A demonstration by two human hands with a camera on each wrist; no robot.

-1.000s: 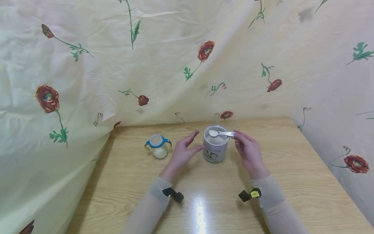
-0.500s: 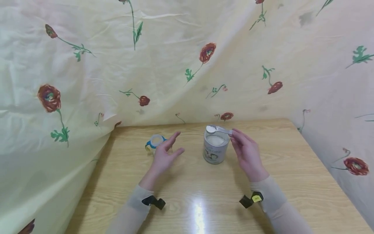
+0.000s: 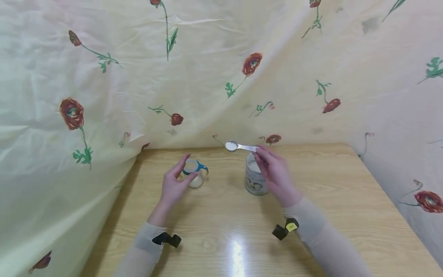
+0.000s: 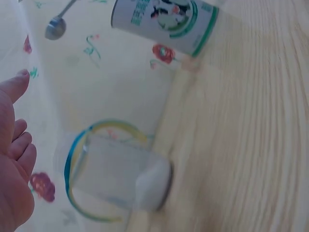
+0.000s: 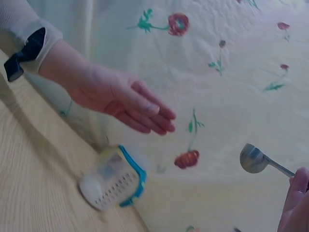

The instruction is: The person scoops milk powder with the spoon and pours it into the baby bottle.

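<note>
My right hand pinches the handle of a metal measuring spoon, its bowl heaped with white powder, in the air above and left of an open milk powder tin. The tin is partly hidden by this hand and holds white powder. My left hand has thumb and fingers spread beside a clear baby bottle with a blue handled collar. Some white stuff sits in the bottle's bottom. In the right wrist view the bottle stands apart from the left hand, with marks along its side.
Both bottle and tin stand towards the back of a light wooden table. A flowered cloth hangs behind it and along its sides. Wood shows between the bottle and the tin.
My left hand has moved left from beside the tin to the bottle. The right hand has lifted the filled spoon out of the tin and carried it leftwards.
</note>
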